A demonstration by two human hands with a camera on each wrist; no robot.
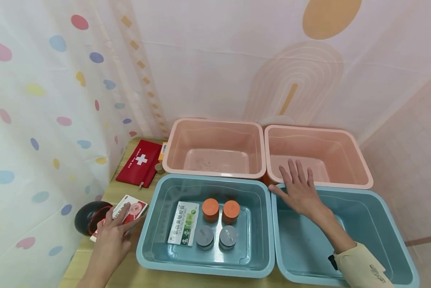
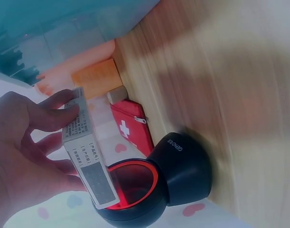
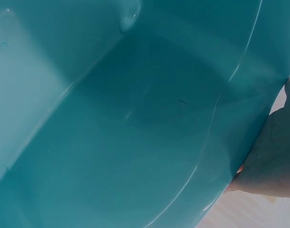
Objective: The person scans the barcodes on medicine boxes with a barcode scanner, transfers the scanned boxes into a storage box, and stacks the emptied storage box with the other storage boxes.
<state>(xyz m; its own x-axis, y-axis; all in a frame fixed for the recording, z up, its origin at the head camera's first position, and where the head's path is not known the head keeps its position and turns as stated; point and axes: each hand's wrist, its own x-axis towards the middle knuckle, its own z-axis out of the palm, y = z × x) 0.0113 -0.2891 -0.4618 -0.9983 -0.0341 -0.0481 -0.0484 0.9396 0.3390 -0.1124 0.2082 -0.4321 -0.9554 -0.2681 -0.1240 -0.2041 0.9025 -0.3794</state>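
My left hand (image 1: 112, 240) grips a red and white medicine box (image 1: 132, 208) by its edges, left of the near blue bin. In the left wrist view the box's printed end (image 2: 95, 178) faces the camera, overlapping the red-ringed window of a black scanner (image 2: 180, 168). My right hand (image 1: 300, 196) is spread with straight fingers over the back rim of the right blue bin (image 1: 348, 191), holding nothing. The left blue bin (image 1: 204, 271) contains a white and green medicine box (image 1: 184, 223), two orange-capped bottles (image 1: 231, 211) and two grey-capped bottles (image 1: 204, 237).
Two pink bins (image 1: 215, 175) (image 1: 320, 185) stand behind the blue ones against a patterned curtain (image 1: 215, 72). On the wooden table (image 1: 111, 196) at left lie a red first aid pouch (image 1: 138, 162), an orange box (image 1: 162, 152) and a small brownish cylinder (image 1: 159, 168).
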